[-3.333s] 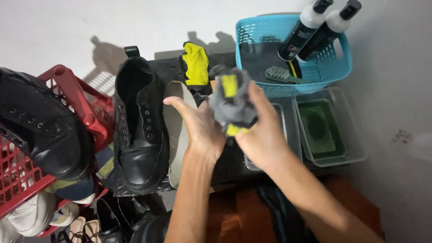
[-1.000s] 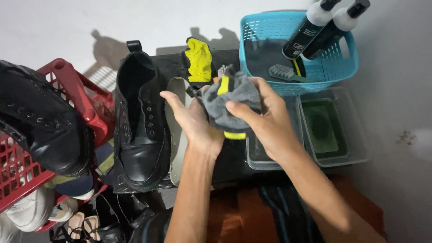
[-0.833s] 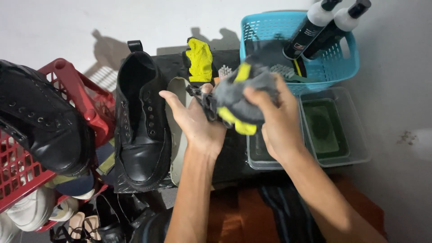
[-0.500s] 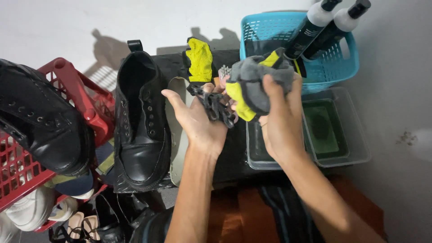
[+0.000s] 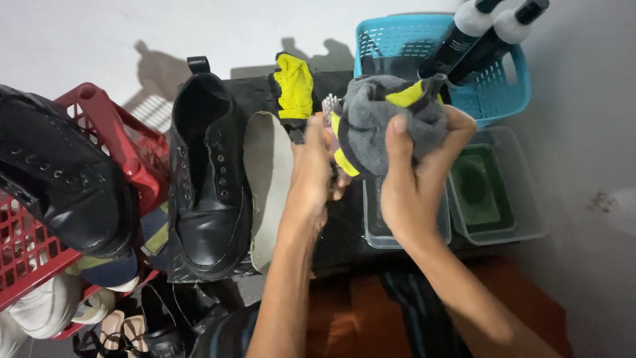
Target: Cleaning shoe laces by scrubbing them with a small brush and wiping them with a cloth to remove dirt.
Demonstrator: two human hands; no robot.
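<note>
**Item record: grey-and-yellow cloth, held in the hand above a shoe-care bench**

Principal item: one grey cloth with yellow trim [image 5: 387, 122], bunched into a wad. It was clenched in the right hand [image 5: 414, 182], thumb across the near face and fingers wrapped over the far side. The wad sat above and slightly left of that hand's palm, raised clear of the dark work surface [image 5: 344, 232].

Left hand [image 5: 315, 169]: held upright and mostly flat, fingers extended, its edge just beside the cloth's left flank. Whether the fingertips actually touched the fabric could not be told; they were hidden behind the wad. A small dark object [image 5: 298, 132] showed at its upper edge, grip unclear.

Governing relation: the cloth lay between the two hands, nearer the right, which carried it wholly. The bunch had no clear long axis; it ran faintly crosswise, left to right.

Surroundings:
- black lace-up boot [image 5: 205, 192], laces removed, toe toward the wearer, left of the hands.
- pale insole [image 5: 268, 185], just beside the boot.
- yellow cloth [image 5: 295, 86], behind the left hand.
- blue basket [image 5: 503, 73] holding two dark bottles [image 5: 477, 33].
- two clear trays [image 5: 497, 192], one with green contents.
- red crate [image 5: 99, 126], bearing a second black boot [image 5: 63, 185].
</note>
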